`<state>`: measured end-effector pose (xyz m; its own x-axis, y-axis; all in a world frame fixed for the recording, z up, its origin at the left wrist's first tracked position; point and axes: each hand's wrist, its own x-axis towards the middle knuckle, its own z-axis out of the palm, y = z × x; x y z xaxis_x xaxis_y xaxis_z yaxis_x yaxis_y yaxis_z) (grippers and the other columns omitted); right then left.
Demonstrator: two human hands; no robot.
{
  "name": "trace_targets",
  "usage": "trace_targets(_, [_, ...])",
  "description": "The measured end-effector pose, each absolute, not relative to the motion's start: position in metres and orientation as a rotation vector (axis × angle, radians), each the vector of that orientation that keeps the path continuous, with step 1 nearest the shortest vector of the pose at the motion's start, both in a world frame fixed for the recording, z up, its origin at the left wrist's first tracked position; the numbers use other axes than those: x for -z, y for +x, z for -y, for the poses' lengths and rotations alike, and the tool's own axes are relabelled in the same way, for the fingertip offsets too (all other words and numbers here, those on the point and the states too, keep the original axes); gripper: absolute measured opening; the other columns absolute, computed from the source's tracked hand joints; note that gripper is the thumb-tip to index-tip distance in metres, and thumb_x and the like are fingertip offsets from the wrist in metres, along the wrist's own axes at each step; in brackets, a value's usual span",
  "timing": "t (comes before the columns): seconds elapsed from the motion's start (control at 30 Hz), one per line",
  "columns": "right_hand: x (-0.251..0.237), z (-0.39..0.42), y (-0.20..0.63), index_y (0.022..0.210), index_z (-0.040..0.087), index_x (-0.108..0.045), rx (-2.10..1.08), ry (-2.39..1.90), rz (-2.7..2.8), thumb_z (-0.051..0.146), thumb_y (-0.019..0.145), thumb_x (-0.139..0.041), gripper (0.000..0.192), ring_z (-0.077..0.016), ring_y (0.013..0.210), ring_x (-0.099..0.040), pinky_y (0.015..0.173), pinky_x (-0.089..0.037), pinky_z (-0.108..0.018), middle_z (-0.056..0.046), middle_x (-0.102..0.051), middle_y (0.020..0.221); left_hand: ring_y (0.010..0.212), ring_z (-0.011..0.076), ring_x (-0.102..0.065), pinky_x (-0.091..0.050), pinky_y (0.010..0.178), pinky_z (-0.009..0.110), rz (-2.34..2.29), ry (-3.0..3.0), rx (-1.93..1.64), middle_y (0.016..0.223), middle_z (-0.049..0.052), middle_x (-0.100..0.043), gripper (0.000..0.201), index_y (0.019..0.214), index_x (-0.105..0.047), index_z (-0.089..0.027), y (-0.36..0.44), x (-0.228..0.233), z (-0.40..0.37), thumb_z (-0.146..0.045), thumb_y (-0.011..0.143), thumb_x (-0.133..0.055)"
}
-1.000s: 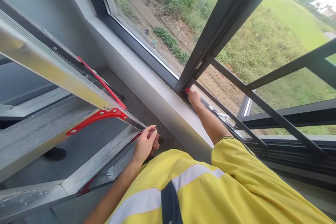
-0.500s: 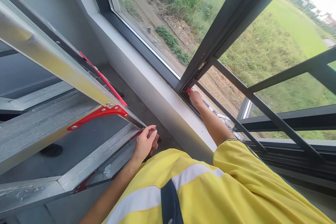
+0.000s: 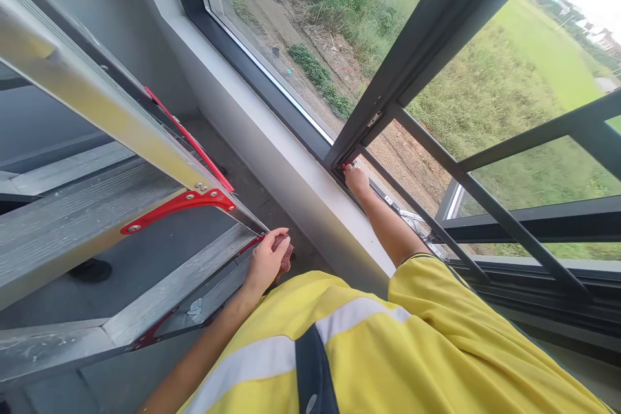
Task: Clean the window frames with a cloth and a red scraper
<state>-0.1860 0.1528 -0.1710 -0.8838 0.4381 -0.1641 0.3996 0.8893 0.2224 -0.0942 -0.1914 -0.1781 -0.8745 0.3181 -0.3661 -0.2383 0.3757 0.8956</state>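
Observation:
My right hand reaches out to the corner of the dark window frame, where it holds a small red object against the lower track; most of that object is hidden by my fingers. My left hand grips the reddish-brown end cap of an aluminium ladder beside me. I wear a yellow high-visibility shirt with a reflective stripe.
The ladder has red braces and slants across the left. A white sill runs under the window. The open sash with dark bars stands at right. Grass and a dirt path lie far below outside.
My right hand has stayed at the frame corner, shifting only slightly. The left hand keeps its grip on the ladder end. The view has drifted a little.

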Motion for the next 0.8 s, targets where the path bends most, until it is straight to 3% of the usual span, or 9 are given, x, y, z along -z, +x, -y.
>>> trace_targets(0.47, [0.1754,-0.1509,-0.181,0.111,0.014,-0.054,-0.333,0.597,-2.887,0.025,0.099,-0.026,0.032,-0.0235,0.1,-0.06,0.077,-0.046,-0.029,-0.016,-0.065,0.102,0.098,0.0223,-0.062,-0.044,0.092,0.036,-2.17,0.074,-1.527,0.106,0.006,-0.069,0.036,0.108,-0.063,-0.022,-0.0956,0.1766,0.1902,-0.043,0.081,-0.052])
trace_targets(0.67, [0.1691,-0.1547,-0.1776,0.114,0.016,-0.054,-0.34,0.541,-2.85,0.033,0.098,-0.029,0.034,-0.0221,0.087,-0.064,0.072,-0.047,-0.028,-0.012,-0.066,0.095,0.098,0.0236,-0.063,-0.045,0.092,0.038,-2.159,0.071,-1.522,0.104,0.006,-0.07,0.036,0.105,-0.063,-0.021,-0.0965,0.1774,0.1854,-0.043,0.079,-0.051])
trace_targets(0.8, [0.171,-0.1506,-0.1777,0.109,0.015,-0.056,-0.373,0.554,-2.866,0.029,0.098,-0.029,0.032,-0.0217,0.097,-0.062,0.077,-0.046,-0.028,-0.013,-0.066,0.1,0.098,0.0244,-0.063,-0.045,0.091,0.038,-2.168,0.082,-1.494,0.105,0.006,-0.07,0.038,0.107,-0.063,-0.022,-0.0968,0.1777,0.1828,-0.044,0.079,-0.05])
